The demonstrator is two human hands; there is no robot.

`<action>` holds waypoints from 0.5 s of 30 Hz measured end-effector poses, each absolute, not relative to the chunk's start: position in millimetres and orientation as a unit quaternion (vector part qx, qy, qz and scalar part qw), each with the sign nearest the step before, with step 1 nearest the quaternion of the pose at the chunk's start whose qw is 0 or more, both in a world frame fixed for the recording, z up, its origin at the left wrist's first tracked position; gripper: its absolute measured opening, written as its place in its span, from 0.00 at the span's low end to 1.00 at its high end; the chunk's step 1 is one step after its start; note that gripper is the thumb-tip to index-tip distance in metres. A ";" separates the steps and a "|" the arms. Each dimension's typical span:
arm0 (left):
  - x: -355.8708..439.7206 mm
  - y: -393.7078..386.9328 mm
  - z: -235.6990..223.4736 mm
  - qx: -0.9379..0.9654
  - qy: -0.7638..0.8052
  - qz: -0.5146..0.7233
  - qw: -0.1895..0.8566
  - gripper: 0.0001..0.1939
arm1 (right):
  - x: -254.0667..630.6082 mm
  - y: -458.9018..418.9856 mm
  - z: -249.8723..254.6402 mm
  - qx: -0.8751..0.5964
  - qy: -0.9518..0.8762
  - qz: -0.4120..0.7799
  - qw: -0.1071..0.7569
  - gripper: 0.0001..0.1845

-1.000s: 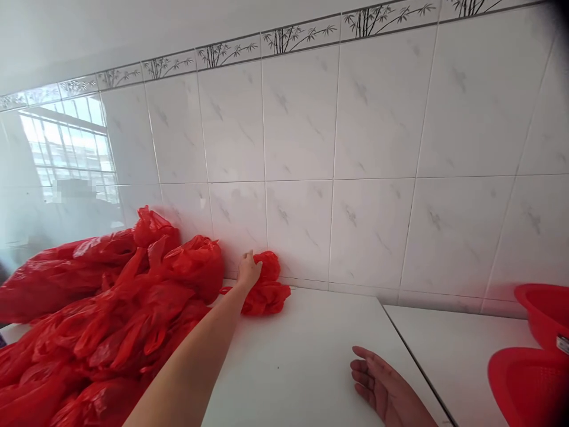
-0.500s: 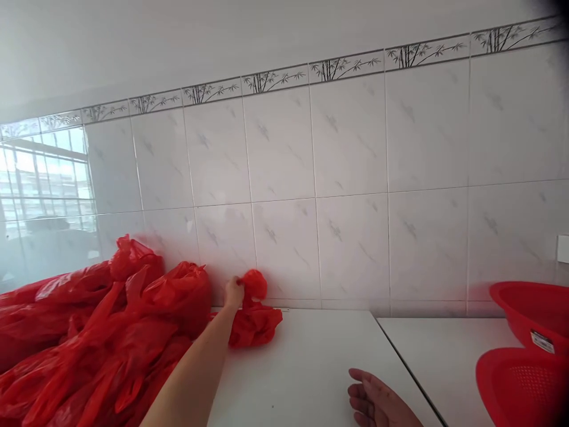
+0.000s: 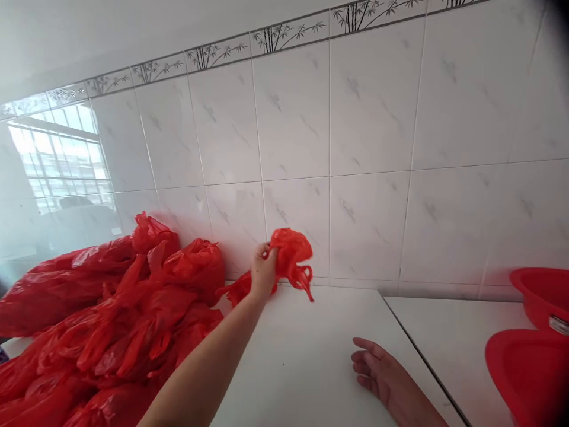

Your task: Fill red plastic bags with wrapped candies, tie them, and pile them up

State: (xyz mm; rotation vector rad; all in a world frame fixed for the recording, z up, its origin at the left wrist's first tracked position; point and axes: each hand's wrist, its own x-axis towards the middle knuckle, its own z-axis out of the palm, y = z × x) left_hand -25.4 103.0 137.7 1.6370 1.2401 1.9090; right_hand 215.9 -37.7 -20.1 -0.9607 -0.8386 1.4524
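My left hand (image 3: 264,267) pinches a crumpled red plastic bag (image 3: 291,252), raised above the white tabletop (image 3: 311,356) close to the tiled wall. The bag's loose ends dangle to the right of my fingers. Behind my left wrist lies another crumpled red bag (image 3: 240,288), partly hidden by the hand. Over the tabletop at the lower right, my right hand (image 3: 376,370) is empty, its fingers apart and slightly curled. A large heap of red plastic bags (image 3: 133,320) fills the left side, next to my left forearm.
Two red plastic baskets (image 3: 524,362) stand at the right edge, one behind the other. A dark seam (image 3: 415,344) divides two white table surfaces. The white tiled wall (image 3: 293,142) closes off the back and mirrors a window on the left.
My left hand has lifted the red bag off the tabletop and shifted right. The other crumpled bag stays behind. My right hand holds nearly the same pose, and the view has tilted slightly.
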 end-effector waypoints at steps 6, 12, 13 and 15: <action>31.0 29.6 52.1 0.554 0.419 0.598 0.400 0.10 | 189.7 -43.4 -10.7 -0.386 -0.469 0.541 0.582 0.48; 44.1 -0.5 9.9 0.484 0.371 0.555 0.565 0.09 | 187.0 -51.9 -0.1 -0.453 -0.439 0.525 0.571 0.16; 43.0 1.2 7.5 0.465 0.364 0.560 0.582 0.08 | 189.2 -51.4 -0.2 -0.452 -0.424 0.527 0.581 0.15; 37.6 9.7 3.8 0.420 0.358 0.579 0.600 0.09 | 196.3 -49.7 -1.3 -0.442 -0.398 0.541 0.595 0.15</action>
